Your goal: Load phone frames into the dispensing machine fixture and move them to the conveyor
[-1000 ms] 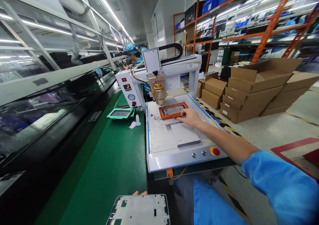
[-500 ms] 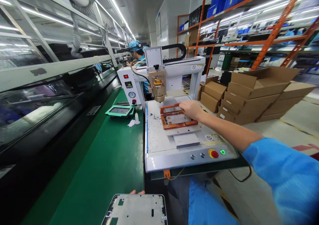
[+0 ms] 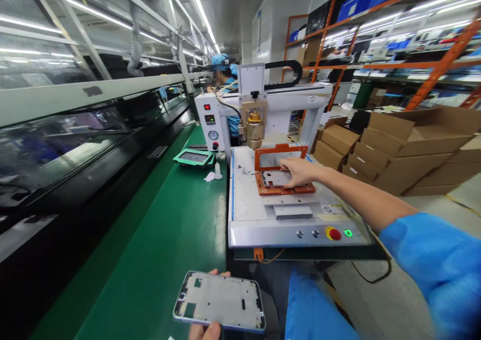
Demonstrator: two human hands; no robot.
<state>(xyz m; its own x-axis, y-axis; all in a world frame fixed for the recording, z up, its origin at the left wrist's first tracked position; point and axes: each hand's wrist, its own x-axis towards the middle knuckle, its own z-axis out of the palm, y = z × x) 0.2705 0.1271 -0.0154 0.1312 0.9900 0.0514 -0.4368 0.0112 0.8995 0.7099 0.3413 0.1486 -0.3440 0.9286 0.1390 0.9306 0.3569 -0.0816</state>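
My left hand [image 3: 205, 331] is closed on a phone frame [image 3: 221, 300], a flat grey plate with a dark rim, low over the bench's right edge. Its thumb lies on the near edge and fingertips show past the far edge. My right hand [image 3: 300, 171] reaches into the orange fixture [image 3: 263, 190] on the white dispensing machine [image 3: 244, 229]. Its thumb and fingers span a second phone frame [image 3: 271, 178] lying in the fixture, at the near and far edges. Behind the hand stands the fixture's hinged orange lid [image 3: 280, 148], tilted up.
A brass nozzle head [image 3: 254, 129] hangs above and behind the fixture. On the green bench [image 3: 161, 234] lie a green tray [image 3: 193, 158] and a small white bottle [image 3: 218, 170]. Cardboard boxes [image 3: 394, 149] stand at the right. A co-worker [image 3: 225, 71] is beyond the machine.
The orange lid has swung up from a low tilt to nearly upright. My right hand has moved from the lid to the frame in the fixture. My left hand's frame has risen into fuller view.
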